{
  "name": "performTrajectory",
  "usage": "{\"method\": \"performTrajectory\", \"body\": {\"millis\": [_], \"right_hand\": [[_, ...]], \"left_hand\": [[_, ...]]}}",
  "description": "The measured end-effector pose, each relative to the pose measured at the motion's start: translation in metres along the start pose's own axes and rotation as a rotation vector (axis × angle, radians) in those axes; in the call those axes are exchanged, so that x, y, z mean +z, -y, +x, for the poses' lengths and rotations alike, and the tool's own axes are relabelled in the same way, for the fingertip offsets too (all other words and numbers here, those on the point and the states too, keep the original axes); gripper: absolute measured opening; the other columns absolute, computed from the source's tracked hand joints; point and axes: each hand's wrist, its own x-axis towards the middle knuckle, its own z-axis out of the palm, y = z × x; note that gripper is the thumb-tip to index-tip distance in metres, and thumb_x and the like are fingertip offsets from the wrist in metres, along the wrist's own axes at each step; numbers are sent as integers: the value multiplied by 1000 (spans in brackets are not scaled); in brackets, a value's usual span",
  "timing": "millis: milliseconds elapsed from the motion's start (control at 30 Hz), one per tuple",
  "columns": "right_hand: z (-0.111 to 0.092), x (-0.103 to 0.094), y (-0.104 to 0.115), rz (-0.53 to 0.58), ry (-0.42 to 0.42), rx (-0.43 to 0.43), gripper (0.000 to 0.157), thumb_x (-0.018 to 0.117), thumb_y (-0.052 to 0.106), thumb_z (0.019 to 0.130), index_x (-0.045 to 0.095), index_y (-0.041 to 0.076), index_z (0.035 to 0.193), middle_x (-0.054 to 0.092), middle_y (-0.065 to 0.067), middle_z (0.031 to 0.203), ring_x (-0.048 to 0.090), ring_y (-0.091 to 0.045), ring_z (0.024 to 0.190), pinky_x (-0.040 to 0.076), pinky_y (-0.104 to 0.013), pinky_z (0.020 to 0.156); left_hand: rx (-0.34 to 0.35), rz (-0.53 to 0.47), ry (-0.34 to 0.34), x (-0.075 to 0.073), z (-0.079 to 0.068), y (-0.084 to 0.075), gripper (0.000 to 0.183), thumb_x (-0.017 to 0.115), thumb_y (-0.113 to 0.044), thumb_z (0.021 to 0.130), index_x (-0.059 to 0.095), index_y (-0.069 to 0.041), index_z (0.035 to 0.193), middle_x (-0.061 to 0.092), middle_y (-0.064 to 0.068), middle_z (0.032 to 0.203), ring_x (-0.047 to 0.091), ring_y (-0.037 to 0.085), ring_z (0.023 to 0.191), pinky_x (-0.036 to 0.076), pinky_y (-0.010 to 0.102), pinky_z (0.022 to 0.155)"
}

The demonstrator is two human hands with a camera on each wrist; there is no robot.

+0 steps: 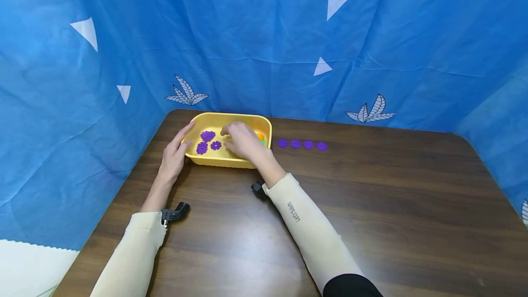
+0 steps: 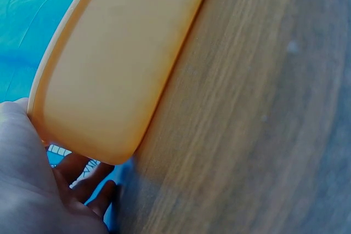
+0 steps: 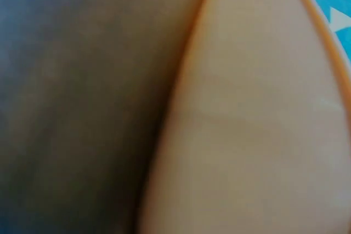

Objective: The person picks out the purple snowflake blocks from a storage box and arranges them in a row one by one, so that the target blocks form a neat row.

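Observation:
A yellow plastic bin (image 1: 224,162) stands on the table near its back left. My left hand (image 1: 172,158) grips the bin's left end, thumb at the rim; the left wrist view shows its fingers (image 2: 82,182) round the corner. Inside lie several purple notched discs, among them a purple disc (image 1: 216,145) left of my right hand. My right hand (image 1: 243,142) reaches over the front rim into the bin, thumb and index finger apart with a gap between them. Its other fingers are partly hidden, and the right wrist view shows mainly the bin's blurred wall (image 3: 247,108).
Just right of the bin, several purple discs (image 1: 295,144) lie in a row on the brown wooden table (image 1: 392,196). An orange piece (image 1: 261,136) and a green piece (image 1: 263,142) show at the bin's right end. Behind hangs a blue patterned cloth (image 1: 255,35).

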Motion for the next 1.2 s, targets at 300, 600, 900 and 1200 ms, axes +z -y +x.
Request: {"method": "performTrajectory", "body": {"millis": [300,600,900,1200], "right_hand": [[1,11,0,-24,139,-126,37,72,20,101,71,12,138,70,-6,138,60,-23,134,42,-35,120],[0,12,0,22,88,-76,21,82,22,94,83,13,113,79,-1,112,67,-17,102,55,-29,97],[0,12,0,35,72,-55,21,85,15,89,81,10,109,77,-2,104,65,-17,96,56,-28,94],[-1,10,-1,-11,69,-72,22,86,19,89,80,10,108,73,-4,101,62,-17,93,54,-27,87]], "left_hand": [[-1,-5,13,2,3,1,56,46,-15,107,47,-34,160,43,-2,167,35,28,157,26,54,129],[11,8,5,1,1,1,55,45,-16,107,48,-33,160,44,-2,167,36,27,157,26,53,129],[8,21,7,0,0,0,55,45,-17,108,47,-34,160,44,0,167,36,29,157,26,54,129],[-2,7,5,1,0,0,57,46,-14,107,48,-33,160,44,0,167,35,27,157,25,52,130]]}}
